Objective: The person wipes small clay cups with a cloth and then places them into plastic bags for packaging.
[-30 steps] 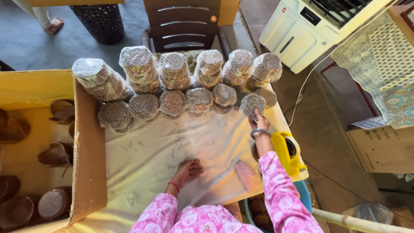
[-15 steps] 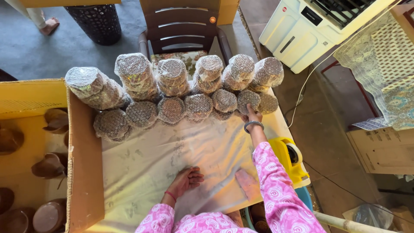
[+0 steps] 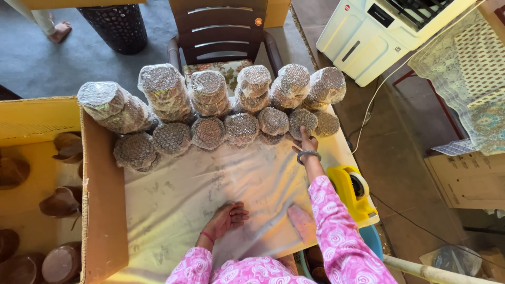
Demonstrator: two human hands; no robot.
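Observation:
Several bubble-wrapped round bundles [image 3: 210,131] stand in two rows at the far side of a table covered with a clear plastic sheet [image 3: 200,184]. My right hand [image 3: 306,141] reaches to the right end of the front row and touches a wrapped bundle [image 3: 302,120] with its fingertips. My left hand [image 3: 228,215] rests flat on the plastic sheet near the front edge, fingers loosely apart, holding nothing. Both arms wear pink patterned sleeves.
A yellow tape dispenser [image 3: 353,192] sits at the table's right edge. An open cardboard box [image 3: 102,210] with brown bowls [image 3: 60,202] stands at the left. A brown chair [image 3: 223,34], a black bin [image 3: 114,23] and a white appliance [image 3: 379,31] lie beyond.
My right hand carried a wrapped bundle forward and set it into the right end of the front row; now it only touches it. The left hand stayed put.

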